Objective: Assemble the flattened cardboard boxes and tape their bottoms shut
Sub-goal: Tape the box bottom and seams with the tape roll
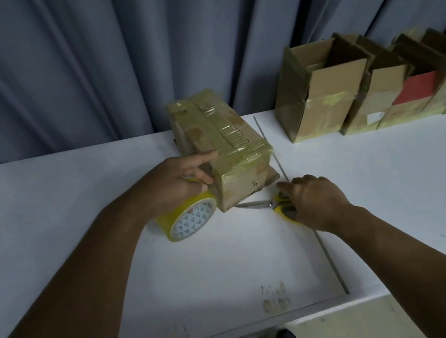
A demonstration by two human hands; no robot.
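Standing along the table (204, 275), finished boxes (322, 99) wait right. Mid-table, the box (230, 150) lies bottom heavily taped. Gripping the tape (189, 224) is the left hand (177, 185); the right hand (315, 200) covers the scissors (254, 205), grasp unclear. Probably only cutting remains.

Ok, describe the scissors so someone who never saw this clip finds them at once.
On the white table, look just in front of the taped box. The scissors lie flat there, handles under the right hand; unlike the yellow tape roll beside them, they show thin metal blades.
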